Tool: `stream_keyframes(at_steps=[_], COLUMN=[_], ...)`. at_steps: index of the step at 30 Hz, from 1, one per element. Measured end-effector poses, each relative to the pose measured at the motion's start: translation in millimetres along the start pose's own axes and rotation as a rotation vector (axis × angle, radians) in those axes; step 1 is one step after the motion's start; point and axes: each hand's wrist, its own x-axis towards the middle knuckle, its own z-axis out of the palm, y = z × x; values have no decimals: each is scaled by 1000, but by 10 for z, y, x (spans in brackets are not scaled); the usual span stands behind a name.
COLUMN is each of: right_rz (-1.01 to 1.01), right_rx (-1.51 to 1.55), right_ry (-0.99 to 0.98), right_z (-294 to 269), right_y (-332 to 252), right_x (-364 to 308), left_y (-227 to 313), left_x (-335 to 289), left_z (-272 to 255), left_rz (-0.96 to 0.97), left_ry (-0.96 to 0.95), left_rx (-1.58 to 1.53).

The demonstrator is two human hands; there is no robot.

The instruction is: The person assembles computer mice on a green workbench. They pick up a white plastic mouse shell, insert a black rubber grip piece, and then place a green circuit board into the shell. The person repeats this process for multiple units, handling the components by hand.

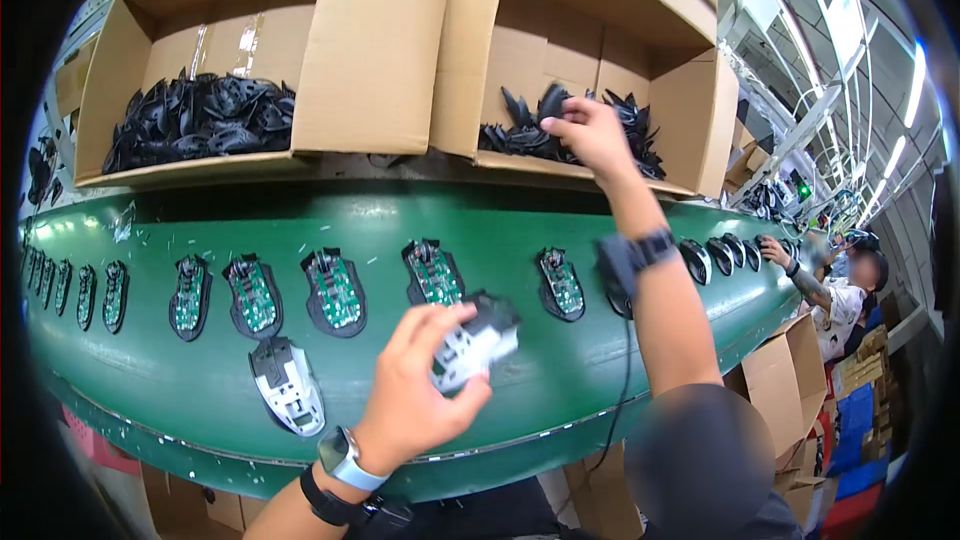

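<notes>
My left hand (420, 390) grips a white-and-black computer mouse shell (474, 345) between thumb and fingers, above the green conveyor belt (400, 400). The shell is slightly blurred. My right hand (590, 135) reaches into the right cardboard box (580, 45), its fingers pinching a curved black plastic piece (552, 103) above a heap of similar black parts (520, 140). Beyond my left hand lies a mouse base with a green circuit board (433, 272). Another white-and-black shell (287, 387) rests on the belt to the left.
Several mouse bases with circuit boards (337, 292) lie in a row along the belt. A second cardboard box (130, 70) holds black plastic parts (205, 118). At the right, a co-worker's hand (775, 251) touches the row of mice (730, 252). A cable (627, 380) hangs from my right wrist.
</notes>
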Motion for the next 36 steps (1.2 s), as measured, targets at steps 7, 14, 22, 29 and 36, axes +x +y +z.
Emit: stream_keyframes(at_steps=[7, 14, 22, 29, 36], right_rz=[90, 88, 161, 212, 303], right_rx=[1004, 1023, 950, 778, 729], right_ry=[-321, -218, -200, -202, -275], right_z=[344, 584, 691, 750, 717], right_y=[-868, -974, -973, -981, -986], right_x=[-2093, -2397, -2468, -2451, -2424], left_y=[-205, -204, -110, -143, -148], left_x=[-15, 47, 10, -12, -42], left_z=[-147, -268, -261, -301, -307], left_rz=[42, 278, 180, 195, 193], left_ry=[123, -2, -58, 3, -26], left_rx=[-198, 172, 270, 360, 377])
